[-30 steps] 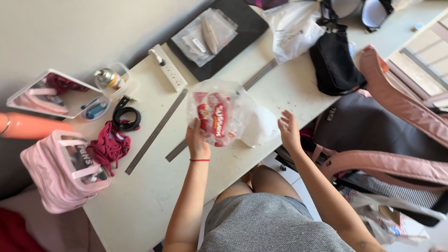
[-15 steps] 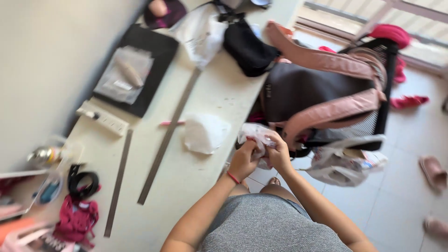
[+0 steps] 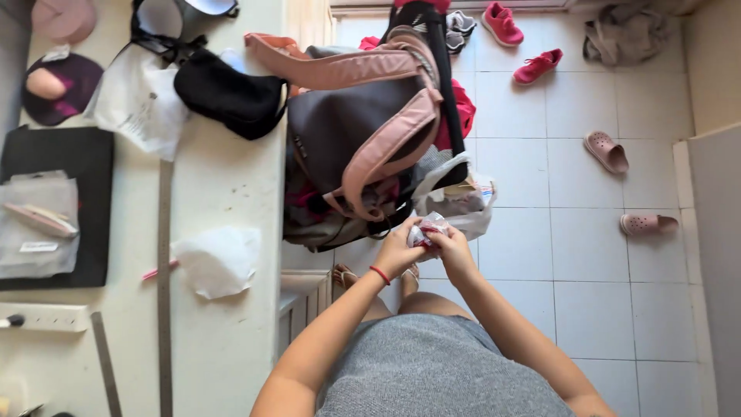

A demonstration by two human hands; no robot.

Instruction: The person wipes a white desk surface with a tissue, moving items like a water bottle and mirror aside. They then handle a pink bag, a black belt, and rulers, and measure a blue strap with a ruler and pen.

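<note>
Swung right since a second ago: back then my left hand held the clear snack bag up over the surface and my right hand was open beside it; now both hands have it bunched small, off the surface's edge and above my lap.

Head view, the only one: my left hand (image 3: 397,251), a red band at its wrist, has its grip clenched on the left side of the crumpled snack bag (image 3: 428,229). My right hand (image 3: 454,251) is grasping the same bag from the right, fingers curled over the top of it. Clear plastic with red inside shows between the two hands. The bag sits just in front of the grey-and-pink backpack (image 3: 363,131), which is piled on a chair beside the surface, and right next to a white plastic bag (image 3: 455,197) hanging at the backpack's lower edge.

Over on the white surface (image 3: 224,355) to my left lies a crumpled white sheet (image 3: 218,260), well apart from my hands, with a long metal ruler (image 3: 164,293) running alongside it. Further up sits a black pouch (image 3: 229,94), and a black mat (image 3: 69,154) with a clear packet on it.

On the tiled floor to the right: two pink clogs (image 3: 607,150) and, further off, red sneakers (image 3: 538,65).
</note>
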